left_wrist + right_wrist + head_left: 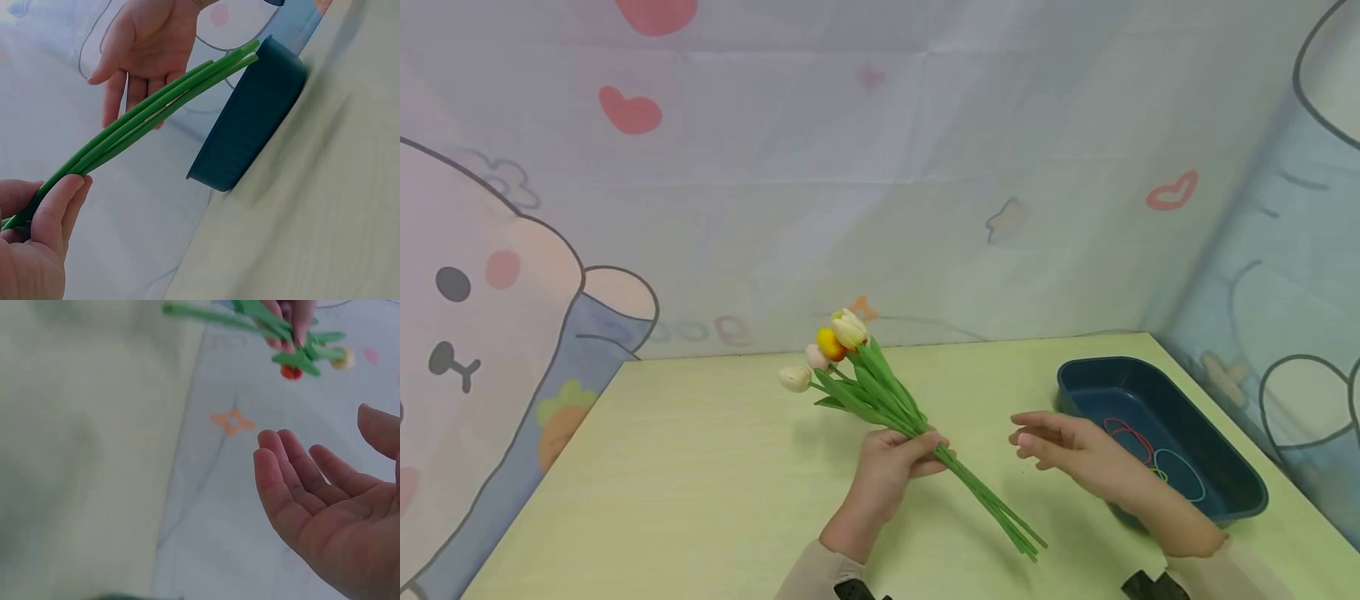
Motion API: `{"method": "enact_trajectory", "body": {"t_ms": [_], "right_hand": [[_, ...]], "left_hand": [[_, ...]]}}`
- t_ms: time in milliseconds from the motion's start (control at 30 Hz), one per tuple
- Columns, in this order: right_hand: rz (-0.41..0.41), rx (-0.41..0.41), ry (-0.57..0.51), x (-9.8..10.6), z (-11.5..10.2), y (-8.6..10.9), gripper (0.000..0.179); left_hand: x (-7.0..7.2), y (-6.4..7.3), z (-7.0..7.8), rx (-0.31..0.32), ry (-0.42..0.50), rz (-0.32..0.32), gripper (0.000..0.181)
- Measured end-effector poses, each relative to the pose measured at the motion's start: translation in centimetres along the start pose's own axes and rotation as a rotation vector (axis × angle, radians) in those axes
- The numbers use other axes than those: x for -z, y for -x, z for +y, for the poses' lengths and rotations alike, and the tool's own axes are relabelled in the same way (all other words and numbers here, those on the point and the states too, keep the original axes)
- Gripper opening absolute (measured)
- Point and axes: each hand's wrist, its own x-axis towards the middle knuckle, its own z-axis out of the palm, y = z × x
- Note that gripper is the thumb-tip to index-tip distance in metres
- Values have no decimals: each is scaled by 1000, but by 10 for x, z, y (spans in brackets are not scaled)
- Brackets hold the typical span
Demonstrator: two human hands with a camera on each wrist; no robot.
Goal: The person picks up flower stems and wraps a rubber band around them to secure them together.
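A bunch of tulips (pixel 880 387) with white, yellow, orange and pale pink heads is held over the table by my left hand (pixel 891 467). Thumb and fingers pinch the green stems (pixel 144 115) around their middle, the heads pointing up and left, the stem ends down and right. To the right of the stems my right hand (pixel 1082 454) hangs in the air, touching nothing. Its fingers (pixel 294 478) are loosely bent and the palm shows bare in the right wrist view. In that view the tulips are blurred at the top.
A dark blue tray (pixel 1217 442) stands at the table's right side, partly behind my right forearm. Several thin coloured loops, including a red loop (pixel 1131 435) and a light blue loop (pixel 1198 479), lie in it. A printed cloth (pixel 850 208) hangs behind the pale table (pixel 700 467).
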Motion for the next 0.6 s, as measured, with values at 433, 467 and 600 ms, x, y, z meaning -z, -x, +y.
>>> {"method": "enact_trajectory", "body": {"t_ms": [433, 467, 600], "right_hand": [[178, -62, 225, 75, 10, 13, 54], [183, -59, 236, 79, 12, 13, 54], [203, -83, 266, 88, 24, 17, 54]], "left_hand": [[3, 0, 2, -30, 19, 4, 27], [3, 0, 2, -30, 19, 7, 26], [4, -1, 2, -27, 14, 15, 26]]}}
